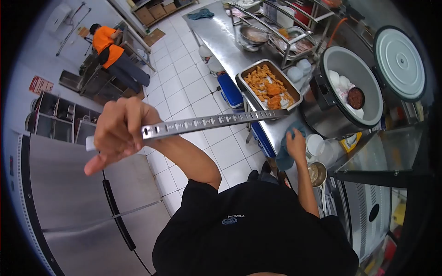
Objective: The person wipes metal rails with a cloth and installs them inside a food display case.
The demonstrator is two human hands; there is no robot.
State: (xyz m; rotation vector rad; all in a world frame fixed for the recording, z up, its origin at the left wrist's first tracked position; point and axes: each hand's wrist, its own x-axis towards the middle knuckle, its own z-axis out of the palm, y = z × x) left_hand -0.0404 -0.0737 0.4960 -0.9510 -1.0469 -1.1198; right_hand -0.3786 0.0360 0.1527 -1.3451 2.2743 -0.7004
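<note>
Raised at the left, my left hand (120,126) is wrapped round one end of a long perforated metal strip (207,122). The strip reaches across the view, and its far end overlaps the near edge of a metal tray (298,97) of fried food (268,87). My right hand (296,143) grips a blue-green cloth (284,158) at the edge of the steel counter (271,131), just below the tray.
A large pot (317,122) stands right of the tray, its round lid (400,62) behind it. White containers (315,144) and a small pan (317,174) lie near my right forearm. A person in orange (110,50) stands at the back left. Steel fridge doors (69,188) fill the lower left.
</note>
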